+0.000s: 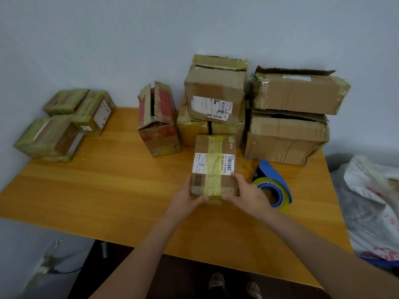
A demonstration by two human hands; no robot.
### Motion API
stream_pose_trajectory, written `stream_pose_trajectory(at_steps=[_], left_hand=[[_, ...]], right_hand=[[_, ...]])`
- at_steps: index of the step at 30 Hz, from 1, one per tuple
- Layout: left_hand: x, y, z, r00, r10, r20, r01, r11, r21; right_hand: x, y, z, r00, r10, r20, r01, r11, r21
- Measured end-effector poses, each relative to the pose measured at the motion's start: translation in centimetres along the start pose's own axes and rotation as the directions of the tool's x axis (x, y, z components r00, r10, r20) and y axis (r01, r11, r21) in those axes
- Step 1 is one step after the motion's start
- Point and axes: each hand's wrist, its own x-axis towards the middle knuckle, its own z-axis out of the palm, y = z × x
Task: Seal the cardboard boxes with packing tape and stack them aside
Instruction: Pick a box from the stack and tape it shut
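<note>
Left-hand grip (190, 198) and right-hand grip (248, 194), fingers curled, clasp the near end of a taped box (213, 167), apparently resting on the tabletop (108, 190). Tape dispenser (272, 186) lies just right of it. Beyond: open-flapped boxes (291, 93) stacked against the wall (194, 29); wrapped boxes (64, 124) far left.

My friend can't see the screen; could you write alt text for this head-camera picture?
A person's left hand and right hand grip the near end of a small taped cardboard box with a shipping label, on a wooden table. A blue tape dispenser lies right of it. Worn boxes, some with open flaps, stand stacked behind; taped boxes are piled far left.
</note>
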Motion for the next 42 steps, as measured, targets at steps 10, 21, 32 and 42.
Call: stream_pose_trajectory(at_steps=[10, 21, 32, 42], left_hand=[[1.1, 1.0, 1.7, 0.969, -0.194, -0.152, 0.201, 0.979, 0.032], [1.7, 0.7, 0.0, 0.950, -0.309, -0.033, 0.310, 0.951, 0.010], [1.6, 0.5, -1.0, 0.934, -0.354, 0.048, 0.341, 0.843, -0.416], [-1.4, 1.3, -6.4, 0.925, -0.258, -0.280, 0.134, 0.910, -0.393]], right_hand=[[1.1, -1.0, 1.1, 0.988, 0.149, 0.024, -0.150, 0.987, 0.051], [1.0, -0.3, -0.4, 0.926, 0.266, 0.268, -0.368, 0.798, 0.477], [0.1, -2.2, 0.5, 0.918, 0.341, 0.200, -0.387, 0.669, 0.634], [-0.7, -7.4, 0.2, 0.997, 0.075, -0.035, -0.036, 0.773, 0.633]])
